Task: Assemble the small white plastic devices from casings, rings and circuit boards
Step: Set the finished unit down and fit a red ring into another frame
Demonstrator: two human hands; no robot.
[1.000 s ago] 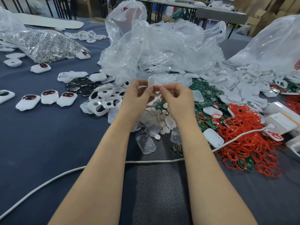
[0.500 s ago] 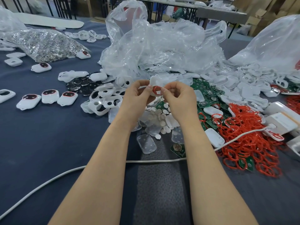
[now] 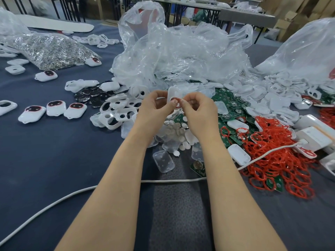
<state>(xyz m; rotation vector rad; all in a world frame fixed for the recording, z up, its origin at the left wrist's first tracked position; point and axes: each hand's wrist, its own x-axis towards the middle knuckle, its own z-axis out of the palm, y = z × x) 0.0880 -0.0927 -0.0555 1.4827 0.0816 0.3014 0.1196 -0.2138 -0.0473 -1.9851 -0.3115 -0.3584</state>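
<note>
Your left hand [image 3: 155, 107] is raised over the middle of the counter [image 3: 54, 160], with its fingers curled around a white casing [image 3: 172, 94], the thumb pressed on its front. Your right hand [image 3: 199, 109] is just beside it, and its fingertips pinch a red ring [image 3: 177, 102] that lies against the lower part of this casing. Both hands touch each other at the fingertips. Below them lies a small heap of white discs [image 3: 174, 131] and clear covers [image 3: 164, 161]. To your right are the green circuit boards [image 3: 228, 105] and a big pile of red rings [image 3: 272, 151]. To your left lie empty casings with holes [image 3: 116, 113], and further left three finished devices [image 3: 54, 107] lie in a row. A crumpled clear bag [image 3: 181, 51] stands behind the hands. A white cable [image 3: 172, 180] runs across the counter under your forearms.
</note>
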